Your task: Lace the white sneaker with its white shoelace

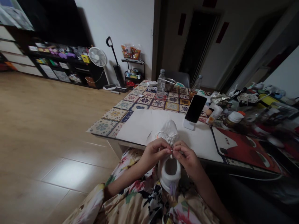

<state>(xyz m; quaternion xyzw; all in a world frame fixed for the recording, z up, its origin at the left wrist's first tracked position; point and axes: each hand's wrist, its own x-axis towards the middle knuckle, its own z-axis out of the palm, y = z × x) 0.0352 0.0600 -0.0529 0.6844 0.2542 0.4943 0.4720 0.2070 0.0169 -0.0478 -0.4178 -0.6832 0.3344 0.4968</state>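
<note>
A white sneaker (171, 185) rests in my lap, its toe leaning over the table edge and its heel with a purple tab toward me. Over its tongue, my left hand (157, 153) and my right hand (186, 155) meet, fingertips pinched close together. Between them a short bit of white shoelace (172, 152) shows; the rest of it is partly hidden by the fingers. White lacing (172, 138) crosses the front of the shoe just beyond my fingers.
White paper (142, 123) covers the near part of the patterned table (102, 126). A phone (196, 109) stands upright on a white stand. Behind are a clear bottle (160, 85) and a bowl (169, 84). Jars, clutter and a red case (243, 149) lie at the right.
</note>
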